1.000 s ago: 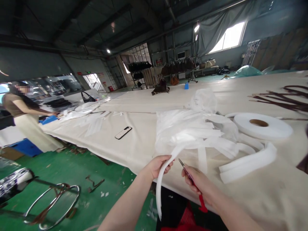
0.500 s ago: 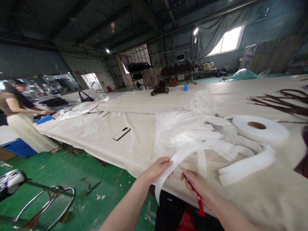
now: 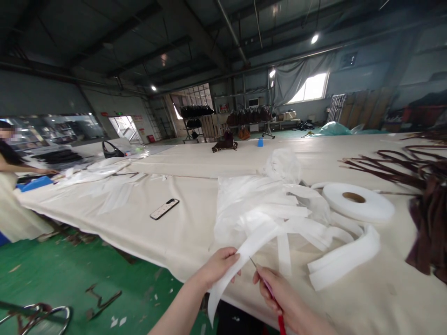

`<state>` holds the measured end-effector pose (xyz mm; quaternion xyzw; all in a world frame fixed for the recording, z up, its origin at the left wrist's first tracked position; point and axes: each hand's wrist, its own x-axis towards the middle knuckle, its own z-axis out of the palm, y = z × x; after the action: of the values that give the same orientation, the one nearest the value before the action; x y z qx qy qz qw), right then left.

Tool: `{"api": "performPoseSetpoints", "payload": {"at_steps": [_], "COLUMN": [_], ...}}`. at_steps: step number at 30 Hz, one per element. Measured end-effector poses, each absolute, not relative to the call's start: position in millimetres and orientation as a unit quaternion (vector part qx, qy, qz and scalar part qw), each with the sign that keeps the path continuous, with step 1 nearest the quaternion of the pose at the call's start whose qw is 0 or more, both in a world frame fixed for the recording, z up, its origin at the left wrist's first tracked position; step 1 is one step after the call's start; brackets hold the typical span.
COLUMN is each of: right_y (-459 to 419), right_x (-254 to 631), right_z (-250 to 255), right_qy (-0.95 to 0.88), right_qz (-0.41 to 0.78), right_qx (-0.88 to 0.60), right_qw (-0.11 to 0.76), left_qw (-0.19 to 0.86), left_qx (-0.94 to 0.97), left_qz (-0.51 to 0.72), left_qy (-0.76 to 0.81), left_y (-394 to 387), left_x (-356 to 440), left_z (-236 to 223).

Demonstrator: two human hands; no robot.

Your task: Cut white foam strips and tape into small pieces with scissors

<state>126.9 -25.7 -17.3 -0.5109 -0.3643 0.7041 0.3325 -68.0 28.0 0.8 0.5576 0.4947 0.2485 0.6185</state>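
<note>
My left hand [image 3: 219,266] pinches a long white foam strip [image 3: 244,253] near the table's front edge; the strip's free end hangs down past the edge. My right hand [image 3: 284,300] is closed round red-handled scissors [image 3: 268,293], whose thin blades point up toward the strip just right of my left fingers. The strip runs back into a heap of cut white strips and clear plastic [image 3: 265,204]. A flat roll of the same white tape [image 3: 356,202] lies to the right of the heap.
A phone [image 3: 164,209] lies on the cream-covered table [image 3: 181,242]. Dark brown straps [image 3: 415,172] pile up at the right. A person [image 3: 10,186] stands at the far left end. Green floor with metal rings lies below left.
The view has tilted up and swung right. My left hand has drawn the strip up so it lies flatter across the edge, and the scissors have come nearer to it.
</note>
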Motion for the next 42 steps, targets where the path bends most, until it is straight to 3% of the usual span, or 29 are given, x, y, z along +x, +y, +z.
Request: {"api": "performPoseSetpoints", "payload": {"at_steps": [8, 22, 42], "right_y": [-27, -28, -24], "right_x": [123, 127, 126], "right_z": [-16, -16, -23], "right_qy": [-0.365, -0.358, -0.392], "right_qz": [0.703, 0.699, 0.693], "right_qx": [-0.522, -0.522, -0.547], "right_qw": [0.316, 0.333, 0.258], "left_qw": [0.619, 0.726, 0.641], "left_qx": [0.575, 0.461, 0.573], "left_qz": [0.233, 0.230, 0.234], "left_qy": [0.482, 0.455, 0.454], "left_y": [27, 24, 26], "left_x": [-62, -73, -71], "left_z": [-3, -1, -4]}}
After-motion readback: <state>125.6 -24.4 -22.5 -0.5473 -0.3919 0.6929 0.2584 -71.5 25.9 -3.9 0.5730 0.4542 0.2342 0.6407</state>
